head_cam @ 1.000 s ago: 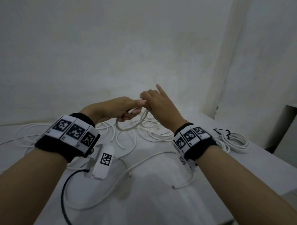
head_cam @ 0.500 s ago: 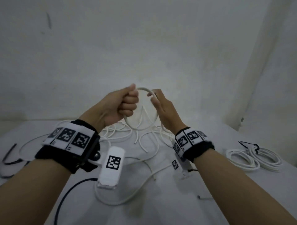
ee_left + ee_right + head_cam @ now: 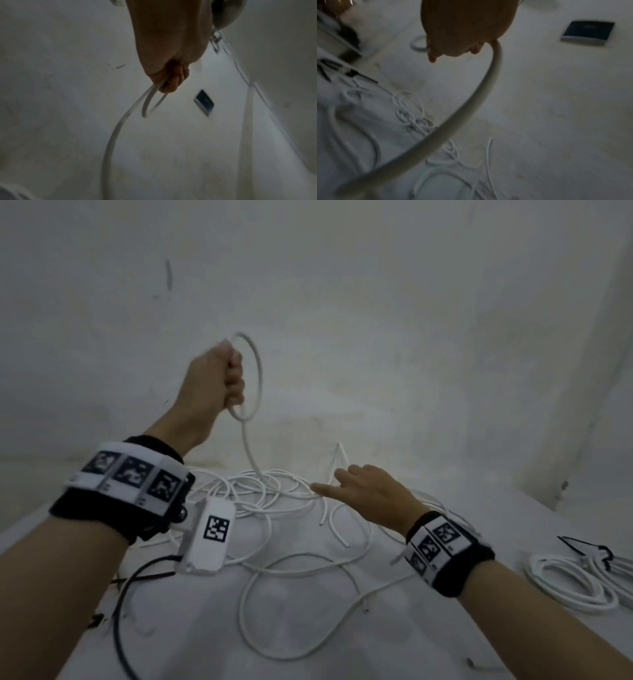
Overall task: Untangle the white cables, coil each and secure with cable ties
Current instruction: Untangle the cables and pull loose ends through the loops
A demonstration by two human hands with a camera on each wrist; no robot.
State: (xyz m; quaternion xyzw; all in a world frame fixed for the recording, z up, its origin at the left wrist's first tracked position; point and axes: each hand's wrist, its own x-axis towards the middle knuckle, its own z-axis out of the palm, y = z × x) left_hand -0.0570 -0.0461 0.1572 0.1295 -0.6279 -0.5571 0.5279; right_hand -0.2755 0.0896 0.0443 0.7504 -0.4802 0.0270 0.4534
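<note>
My left hand (image 3: 222, 378) is raised in front of the wall and grips a small loop of white cable (image 3: 257, 371). The same fist (image 3: 171, 81) and loop (image 3: 145, 108) show in the left wrist view. From the loop the cable hangs down into a tangle of white cables (image 3: 274, 494) on the table. My right hand (image 3: 363, 491) is low over the tangle with index finger and thumb stretched out. In the blurred right wrist view a cable (image 3: 471, 105) comes out beside the curled fingers (image 3: 476, 50) and sweeps down to the left.
A coiled white cable (image 3: 575, 580) held by a black cable tie (image 3: 582, 549) lies at the right of the white table (image 3: 411, 645). Loose black ties (image 3: 144, 577) lie at the left. A bare wall stands close behind the table.
My left hand has risen with the loop. My right hand has left the loop and dropped to the tangle on the table. The view has tilted left.
</note>
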